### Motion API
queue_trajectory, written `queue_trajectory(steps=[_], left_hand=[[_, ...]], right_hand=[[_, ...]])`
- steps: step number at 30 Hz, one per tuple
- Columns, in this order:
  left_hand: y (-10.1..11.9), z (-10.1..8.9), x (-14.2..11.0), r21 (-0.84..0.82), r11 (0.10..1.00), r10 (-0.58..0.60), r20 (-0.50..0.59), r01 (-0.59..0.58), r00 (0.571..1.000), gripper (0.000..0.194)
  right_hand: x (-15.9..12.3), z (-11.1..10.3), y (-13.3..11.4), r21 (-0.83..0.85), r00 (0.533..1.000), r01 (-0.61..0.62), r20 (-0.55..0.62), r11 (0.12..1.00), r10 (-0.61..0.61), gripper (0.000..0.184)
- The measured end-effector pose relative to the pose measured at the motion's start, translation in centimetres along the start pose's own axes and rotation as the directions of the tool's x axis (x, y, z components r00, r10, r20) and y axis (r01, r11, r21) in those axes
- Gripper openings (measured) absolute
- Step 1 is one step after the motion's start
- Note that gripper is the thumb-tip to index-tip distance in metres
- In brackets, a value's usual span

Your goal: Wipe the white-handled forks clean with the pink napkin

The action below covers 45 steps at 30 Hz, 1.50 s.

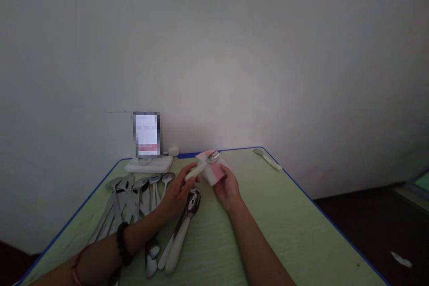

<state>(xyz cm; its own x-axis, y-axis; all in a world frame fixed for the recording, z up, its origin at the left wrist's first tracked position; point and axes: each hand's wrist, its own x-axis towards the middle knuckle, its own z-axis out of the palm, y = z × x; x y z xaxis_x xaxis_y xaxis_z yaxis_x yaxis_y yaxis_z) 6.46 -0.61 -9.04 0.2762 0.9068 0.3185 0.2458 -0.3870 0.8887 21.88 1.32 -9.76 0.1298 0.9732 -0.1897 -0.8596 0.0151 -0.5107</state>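
Above a green table (278,214), the left hand (177,192) grips a white-handled utensil (196,171) while the right hand (228,188) cups a pink-and-white cloth (216,172) behind its metal head (213,157), and a loosened grip could drop it onto nearby spoons (194,200).

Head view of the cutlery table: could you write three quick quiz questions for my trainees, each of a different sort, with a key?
1. Choose one. What does the right hand hold?
A) a cup
B) a pink-and-white cloth
C) a plate
2. True or false: the left hand holds a pale-handled utensil by its handle.
3. Fill the gap: the lone light-handled utensil lies near the ____ edge of the table, as the wearer sees it.

Key: 1. B; 2. true; 3. right
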Motion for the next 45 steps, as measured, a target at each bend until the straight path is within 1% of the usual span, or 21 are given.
queue_trajectory(steps=[2,5,7,9,11,14,16,21,24,26,29,33,36,39,42,45], left_hand=[[-0.1,0.2,0.1,-0.032,0.999,-0.013,-0.022,0.013,1.000,0.037],[-0.1,0.4,0.2,-0.040,0.998,-0.056,-0.017,0.056,0.998,0.030],[0.0,0.4,0.2,0.002,0.997,-0.081,-0.015,0.081,0.997,0.026],[0.1,0.4,0.2,0.062,0.994,-0.087,-0.021,0.088,0.996,0.023],[0.1,0.3,0.3,0.120,0.990,-0.079,-0.014,0.080,0.997,0.022],[0.1,0.2,0.4,0.176,0.983,-0.064,0.013,0.061,0.998,0.022],[0.2,0.2,0.4,0.185,0.981,-0.068,0.035,0.060,0.997,0.023],[0.5,0.2,0.3,0.175,0.982,-0.085,0.089,0.068,0.992,0.025],[0.6,0.2,0.2,0.176,0.983,-0.068,0.107,0.048,0.992,0.025],[0.6,0.2,0.2,0.192,0.980,-0.069,0.117,0.045,0.991,0.027],[0.6,0.2,0.1,0.216,0.975,-0.074,0.125,0.045,0.989,0.031],[0.7,0.1,0.1,0.229,0.973,-0.076,0.138,0.043,0.987,0.036],[0.4,0.1,0.2,0.249,0.967,-0.073,0.118,0.042,0.990,0.040],[0.3,0.1,0.2,0.257,0.965,-0.083,0.088,0.058,0.993,0.042],[0.3,0.2,0.2,0.262,0.963,-0.087,0.065,0.067,0.994,0.043],[0.5,0.2,0.2,0.258,0.964,-0.074,0.031,0.064,0.997,0.042]], right_hand=[[0.0,0.0,0.0,0.002,1.000,0.004,-0.010,1.000,-0.004,0.012],[0.1,0.1,0.1,-0.003,1.000,0.004,-0.016,1.000,-0.004,0.011],[0.1,0.1,0.2,-0.022,1.000,0.004,-0.006,1.000,-0.004,0.007],[0.0,0.1,0.3,-0.060,0.999,0.020,0.028,0.998,-0.018,0.004],[-0.2,0.1,0.3,-0.106,0.996,0.041,0.078,0.994,-0.033,0.008],[-0.7,0.2,0.4,-0.175,0.990,0.054,0.136,0.983,-0.030,0.017],[-1.1,0.3,0.3,-0.210,0.988,0.057,0.153,0.976,-0.025,0.022],[-1.3,0.5,0.2,-0.222,0.991,0.066,0.126,0.973,-0.038,0.026],[-1.1,0.5,0.1,-0.187,0.993,0.094,0.089,0.978,-0.078,0.025],[-1.0,0.4,0.1,-0.165,0.992,0.102,0.084,0.981,-0.089,0.026],[-1.0,0.4,0.2,-0.170,0.991,0.075,0.119,0.983,-0.055,0.027],[-1.5,0.5,0.3,-0.227,0.984,0.026,0.180,0.974,0.016,0.032],[-1.8,0.5,0.3,-0.259,0.969,0.004,0.240,0.966,0.060,0.035],[-2.1,0.5,0.2,-0.270,0.958,-0.005,0.275,0.963,0.082,0.031],[-2.2,0.7,0.1,-0.274,0.955,-0.004,0.283,0.962,0.085,0.031],[-2.3,0.8,0.2,-0.273,0.962,0.016,0.267,0.962,0.060,0.033]])
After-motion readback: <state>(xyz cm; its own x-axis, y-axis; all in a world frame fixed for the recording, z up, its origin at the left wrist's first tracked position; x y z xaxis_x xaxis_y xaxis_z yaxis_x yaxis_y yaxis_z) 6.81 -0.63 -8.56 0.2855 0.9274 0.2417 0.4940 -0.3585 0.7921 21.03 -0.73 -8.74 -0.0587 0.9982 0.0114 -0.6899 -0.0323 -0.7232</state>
